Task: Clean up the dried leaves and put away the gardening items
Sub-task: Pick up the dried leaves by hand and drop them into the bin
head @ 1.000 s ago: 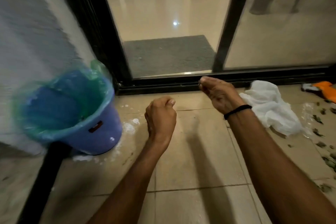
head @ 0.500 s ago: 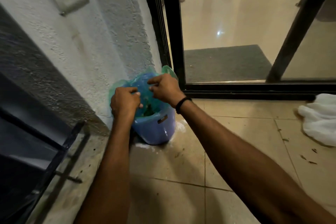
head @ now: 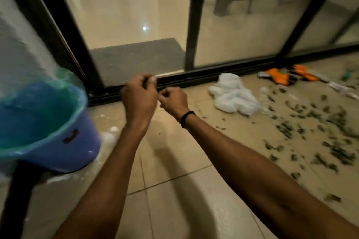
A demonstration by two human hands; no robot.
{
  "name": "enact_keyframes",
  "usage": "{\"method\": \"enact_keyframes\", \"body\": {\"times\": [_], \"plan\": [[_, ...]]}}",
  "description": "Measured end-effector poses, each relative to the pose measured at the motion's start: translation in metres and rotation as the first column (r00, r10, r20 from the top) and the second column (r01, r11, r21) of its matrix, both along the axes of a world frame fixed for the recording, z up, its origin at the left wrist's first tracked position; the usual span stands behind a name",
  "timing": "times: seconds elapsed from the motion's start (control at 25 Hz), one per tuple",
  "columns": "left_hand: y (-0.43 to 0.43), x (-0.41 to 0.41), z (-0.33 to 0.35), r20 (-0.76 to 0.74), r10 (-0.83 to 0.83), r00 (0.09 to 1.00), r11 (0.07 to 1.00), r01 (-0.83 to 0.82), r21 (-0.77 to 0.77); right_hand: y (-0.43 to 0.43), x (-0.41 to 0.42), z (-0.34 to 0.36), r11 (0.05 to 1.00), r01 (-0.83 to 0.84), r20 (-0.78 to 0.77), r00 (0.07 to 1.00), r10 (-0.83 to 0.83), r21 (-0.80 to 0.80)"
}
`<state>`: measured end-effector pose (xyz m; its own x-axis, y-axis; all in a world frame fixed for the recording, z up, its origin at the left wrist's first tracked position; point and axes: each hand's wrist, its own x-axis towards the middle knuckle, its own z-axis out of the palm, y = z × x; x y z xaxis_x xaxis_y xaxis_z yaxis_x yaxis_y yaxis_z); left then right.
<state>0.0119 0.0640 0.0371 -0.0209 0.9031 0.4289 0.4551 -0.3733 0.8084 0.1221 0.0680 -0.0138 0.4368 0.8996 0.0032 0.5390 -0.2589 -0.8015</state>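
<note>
Dried leaves (head: 303,122) lay scattered across the tiled floor (head: 174,190) at the right, well apart from the blue bucket (head: 64,147) at the left, which stood lined with a green bag (head: 38,114) against the wall. Both forearms reached forward over bare tiles. The left hand (head: 138,99) was raised with its back to the camera, fingers curled in and thumb pressed to the fingertips; the right hand (head: 173,100), wearing a black wristband (head: 187,118), was held just beside it, also curled into a loose fist. Whether either pinched anything could not be told. A white cloth (head: 233,95) lay crumpled near the black door track (head: 213,75), and orange gloves (head: 281,75) lay farther right beside it.
</note>
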Motion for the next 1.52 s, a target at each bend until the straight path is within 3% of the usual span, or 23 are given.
{"method": "enact_keyframes", "body": {"times": [0.12,0.24,0.36,0.48,0.72,0.88,1.08,1.24,1.4,1.52], "plan": [[-0.02,0.08,-0.071,-0.144,-0.258,0.955,0.946,0.22,-0.237,-0.063,0.087,-0.053,0.964,0.144,0.124,0.985,-0.118,-0.222],[-0.034,0.132,-0.132,-0.279,-0.412,0.868,0.864,0.275,-0.422,-0.104,0.161,-0.087,0.895,0.248,0.243,0.956,-0.164,-0.371],[-0.03,0.157,-0.174,-0.359,-0.471,0.806,0.821,0.252,-0.511,-0.113,0.204,-0.112,0.883,0.207,0.291,0.953,-0.085,-0.421],[-0.013,0.176,-0.202,-0.413,-0.447,0.794,0.835,0.203,-0.512,-0.103,0.224,-0.137,0.895,0.111,0.368,0.928,0.062,-0.432],[0.015,0.2,-0.221,-0.51,-0.495,0.703,0.854,0.287,-0.433,-0.103,0.227,-0.16,0.946,-0.112,0.402,0.885,0.234,-0.304],[0.022,0.204,-0.229,-0.502,-0.436,0.747,0.895,0.3,-0.332,-0.113,0.214,-0.159,0.941,-0.205,0.409,0.86,0.304,-0.269],[0.0,0.198,-0.244,-0.554,-0.303,0.775,0.953,0.253,-0.168,-0.121,0.213,-0.165,0.962,-0.173,0.511,0.819,0.261,-0.212],[-0.017,0.184,-0.244,-0.586,-0.238,0.775,0.971,0.203,-0.127,-0.136,0.209,-0.166,0.967,-0.094,0.358,0.917,0.178,-0.238],[-0.043,0.151,-0.234,-0.582,-0.293,0.759,0.955,0.204,-0.214,-0.159,0.172,-0.167,0.955,-0.007,0.47,0.869,0.153,-0.298],[-0.053,0.114,-0.219,-0.477,-0.291,0.829,0.937,0.147,-0.316,-0.158,0.151,-0.156,0.941,0.131,0.497,0.866,0.045,-0.313]]}}
